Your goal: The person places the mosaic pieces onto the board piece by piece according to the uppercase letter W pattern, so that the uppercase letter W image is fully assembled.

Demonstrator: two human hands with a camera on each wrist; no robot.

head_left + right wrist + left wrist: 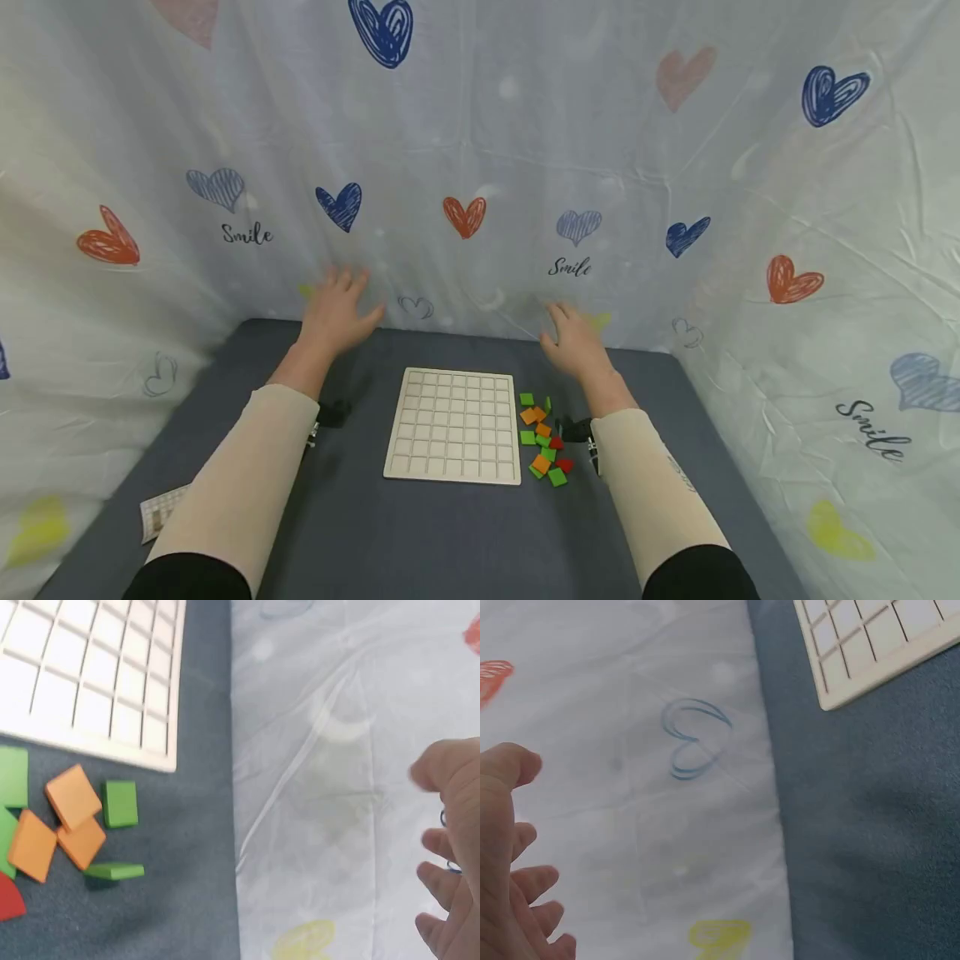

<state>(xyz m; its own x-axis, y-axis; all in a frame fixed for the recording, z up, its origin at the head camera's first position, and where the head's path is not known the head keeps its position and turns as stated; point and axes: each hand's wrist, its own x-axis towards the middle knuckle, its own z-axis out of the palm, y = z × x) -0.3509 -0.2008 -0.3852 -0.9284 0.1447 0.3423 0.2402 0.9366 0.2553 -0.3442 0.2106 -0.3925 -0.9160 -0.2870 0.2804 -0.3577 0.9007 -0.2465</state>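
Observation:
My left hand (pixel 337 312) is raised over the table's far left, fingers spread and holding nothing. Over the far right, my right hand (pixel 576 340) is held up too, its fingers loose and nothing in them. Between the forearms lies a pale grid board (pixel 455 427) with rows of square recesses. Just right of it is a loose cluster of small flat pieces: green squares (pixel 557 477), orange squares (pixel 542 464) and red pieces (pixel 565 466). In the right wrist view, one green piece (pixel 114 871) stands on edge and an orange square (pixel 73 796) overlaps another.
A dark grey cloth covers the table (pixel 450 542). A light curtain (pixel 510 125) printed with hearts surrounds its back and sides. At the left edge lies a printed sheet or card (pixel 159 510), partly hidden behind the left sleeve (pixel 240 483).

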